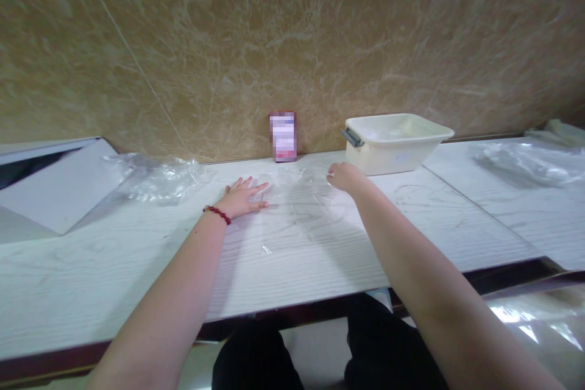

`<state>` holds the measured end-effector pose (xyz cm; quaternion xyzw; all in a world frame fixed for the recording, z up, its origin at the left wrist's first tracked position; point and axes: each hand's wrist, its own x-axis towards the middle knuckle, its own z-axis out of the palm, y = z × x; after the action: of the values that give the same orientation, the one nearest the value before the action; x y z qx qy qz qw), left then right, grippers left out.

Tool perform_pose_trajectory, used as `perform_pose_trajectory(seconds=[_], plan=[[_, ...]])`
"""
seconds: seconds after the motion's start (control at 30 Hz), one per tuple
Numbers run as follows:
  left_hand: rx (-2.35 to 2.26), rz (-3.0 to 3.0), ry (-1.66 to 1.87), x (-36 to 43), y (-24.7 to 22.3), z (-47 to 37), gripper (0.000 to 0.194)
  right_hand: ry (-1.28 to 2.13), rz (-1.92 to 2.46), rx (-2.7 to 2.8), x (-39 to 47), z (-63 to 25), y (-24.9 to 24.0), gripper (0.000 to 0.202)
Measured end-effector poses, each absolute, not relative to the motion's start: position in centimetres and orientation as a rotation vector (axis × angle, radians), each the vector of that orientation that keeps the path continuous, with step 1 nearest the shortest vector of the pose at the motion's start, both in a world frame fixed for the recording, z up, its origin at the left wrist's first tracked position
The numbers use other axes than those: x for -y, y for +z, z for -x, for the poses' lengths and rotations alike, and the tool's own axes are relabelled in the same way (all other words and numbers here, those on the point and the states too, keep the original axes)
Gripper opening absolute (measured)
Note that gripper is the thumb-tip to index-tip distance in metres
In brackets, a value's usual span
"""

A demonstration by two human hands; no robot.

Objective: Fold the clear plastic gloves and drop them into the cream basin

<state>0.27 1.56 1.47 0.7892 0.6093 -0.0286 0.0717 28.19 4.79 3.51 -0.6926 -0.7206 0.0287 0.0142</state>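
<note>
A thin, clear plastic bag (297, 198) lies flat on the white wood-grain table, hard to make out apart from its creases and glints. My left hand (243, 198), with a red bead bracelet at the wrist, rests with fingers spread on the bag's left part. At the bag's right side, my right hand (346, 177) is closed, fingers curled in a pinch on its edge; the fingertips are partly hidden. Just behind my right hand stands a cream plastic bin (393, 155) with a grey latch.
Against the marble wall leans a small card or packet (284, 137), its face blurred. Crumpled clear plastic (167, 180) lies left, beside a white box (59, 189) with a dark opening. More clear plastic (530, 161) is piled at the far right. The table's front edge (311, 304) runs above my legs.
</note>
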Motion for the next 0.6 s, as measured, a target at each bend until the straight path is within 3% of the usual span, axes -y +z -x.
perform_pose_trajectory(seconds=[0.23,0.6], plan=[[-1.874,-2.394,-0.068,-1.8,1.1,-0.7,0.057,0.193,2.192,2.43,-5.0,-29.4,3.6,0.033],[-1.832,-2.429,-0.068,-2.2,0.3,-0.8,0.061,0.181,2.218,2.443,-5.0,-29.6,3.7,0.041]])
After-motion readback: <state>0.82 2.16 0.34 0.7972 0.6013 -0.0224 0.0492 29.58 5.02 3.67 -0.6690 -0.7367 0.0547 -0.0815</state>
